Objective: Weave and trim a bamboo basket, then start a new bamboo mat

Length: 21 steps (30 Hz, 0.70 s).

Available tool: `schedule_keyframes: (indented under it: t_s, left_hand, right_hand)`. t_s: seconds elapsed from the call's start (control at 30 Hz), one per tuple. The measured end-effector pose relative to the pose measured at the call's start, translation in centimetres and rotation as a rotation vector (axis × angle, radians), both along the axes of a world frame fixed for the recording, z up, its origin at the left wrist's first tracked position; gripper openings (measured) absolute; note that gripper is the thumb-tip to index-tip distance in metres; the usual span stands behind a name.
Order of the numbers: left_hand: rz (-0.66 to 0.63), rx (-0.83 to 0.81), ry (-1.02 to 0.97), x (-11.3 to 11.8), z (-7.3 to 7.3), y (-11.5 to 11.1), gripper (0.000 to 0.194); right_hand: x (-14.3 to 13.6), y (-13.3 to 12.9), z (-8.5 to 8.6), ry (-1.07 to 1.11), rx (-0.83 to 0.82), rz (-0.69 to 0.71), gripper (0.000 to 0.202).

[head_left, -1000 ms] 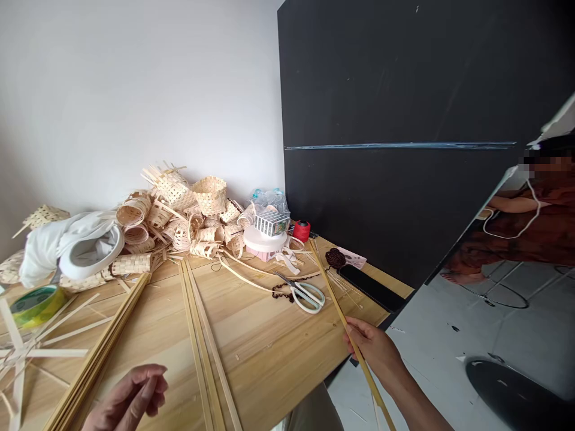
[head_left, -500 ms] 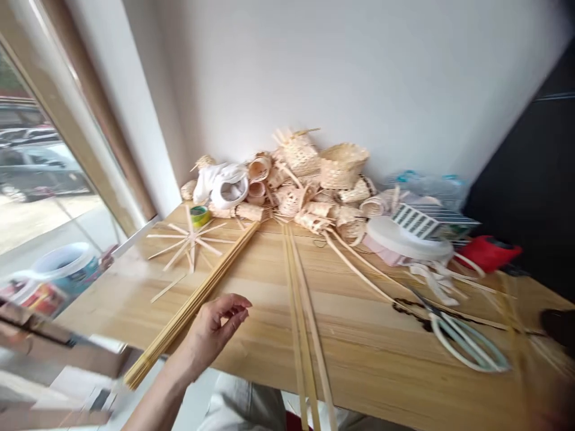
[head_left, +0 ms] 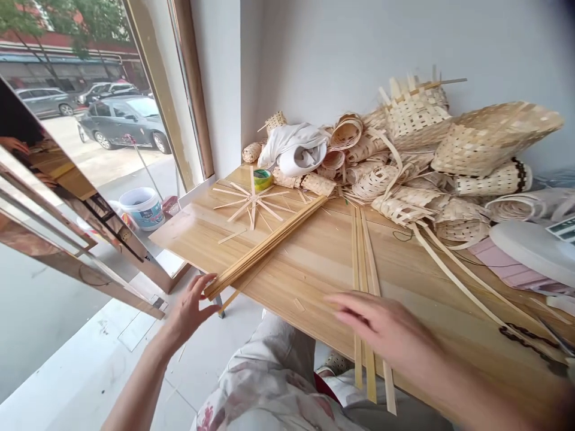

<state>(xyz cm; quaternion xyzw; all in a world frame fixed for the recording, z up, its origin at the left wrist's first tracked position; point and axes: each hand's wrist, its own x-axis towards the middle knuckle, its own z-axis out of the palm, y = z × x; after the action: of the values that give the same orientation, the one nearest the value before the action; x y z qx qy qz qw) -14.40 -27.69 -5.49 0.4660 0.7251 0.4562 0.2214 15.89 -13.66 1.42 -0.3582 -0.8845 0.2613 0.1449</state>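
Note:
My left hand (head_left: pixel 191 308) is at the near end of a bundle of thin bamboo strips (head_left: pixel 269 245) lying slantwise on the table. Its fingertips are at the bundle's end, with the thumb apart below, beside a strip that sticks out under the bundle. My right hand (head_left: pixel 375 317), somewhat blurred, is over the table with fingers stretched to the left and nothing visible in them. Beneath it run several loose flat strips (head_left: pixel 363 257), their ends hanging past the table edge. A star of crossed strips (head_left: pixel 253 197) lies beyond the bundle.
Woven bamboo baskets (head_left: pixel 485 140) and rolled pieces pile against the wall. Near them are a white cloth (head_left: pixel 291 143), a green and yellow tape roll (head_left: pixel 262 178) and a white round object (head_left: pixel 534 248). A bucket (head_left: pixel 142 209) stands left, beyond the table (head_left: pixel 309 299).
The view has swung left. My left hand has moved to the bundle's near end. My right hand has come from the far right to above the loose strips.

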Motion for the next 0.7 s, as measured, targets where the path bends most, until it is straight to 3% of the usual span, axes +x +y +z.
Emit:
schedule_keyframes:
  t_s: [0.1,0.2,0.3,0.53,0.7]
  left_hand:
    - [0.05,0.083,-0.142,0.5,-0.5,0.0,0.037]
    - [0.086,0.121,-0.19,0.5,-0.3,0.1,0.034]
    - [0.107,0.116,-0.204,0.4,0.1,0.0,0.03]
    - [0.044,0.096,-0.476,0.4,-0.6,0.2,0.038]
    - [0.041,0.108,-0.584,0.5,-1.3,0.2,0.037]
  right_hand:
    - [-6.3,-1.0,0.3,-0.108,0.035,0.314,0.027]
    - [-10.6,-1.4,-1.1,-0.152,0.182,0.456,0.025]
    - [-13.3,-1.0,-2.6,-0.154,0.299,0.503,0.022]
    - [-13.6,0.6,-3.5,-0.181,0.336,0.441,0.024]
    - [-13.6,0.8,-3.0,-0.033,0.337,0.482,0.022]
